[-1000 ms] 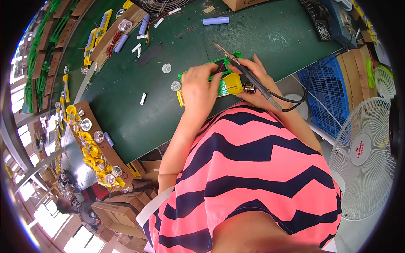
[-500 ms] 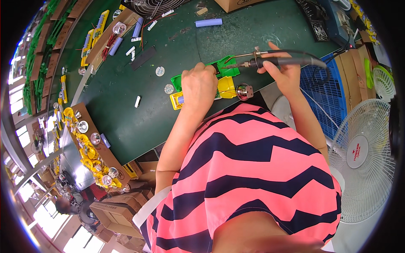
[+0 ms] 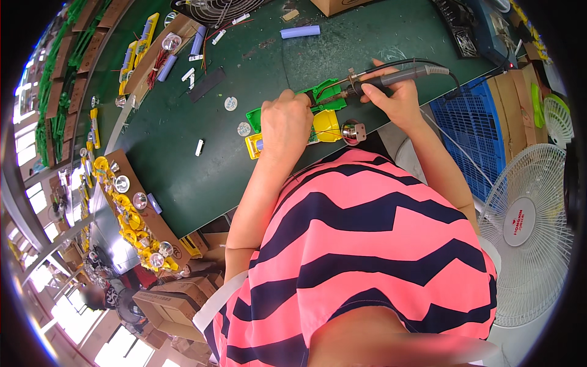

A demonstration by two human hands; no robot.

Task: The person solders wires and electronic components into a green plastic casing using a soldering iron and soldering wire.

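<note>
In my right hand [image 3: 394, 101] is a soldering iron [image 3: 400, 76] with a thin metal feed tube clamped along it. Its tip points left, down into an open green plastic shell [image 3: 254, 120] on the bench. My left hand [image 3: 286, 122] rests over that shell with its fingers curled closed; the fingertips and whatever they pinch are hidden. Beside the green shell, nearer my body, lies a yellow plastic shell [image 3: 327, 120] with a blue cell partly under my left wrist. Thin red wires run from it to a shiny round reflector [image 3: 351, 131] at its right end.
A loose blue cell [image 3: 300, 32] lies at the far side of the green bench [image 3: 202, 183]. Two small round boards [image 3: 230, 104] sit left of the shells. Cardboard trays of yellow parts [image 3: 147, 229] stand left. A white fan [image 3: 520, 226] and blue crate [image 3: 468, 131] are right.
My right hand has moved left and slightly upward with the soldering iron, whose tip now reaches farther in by my left fingers. My left hand has barely shifted.
</note>
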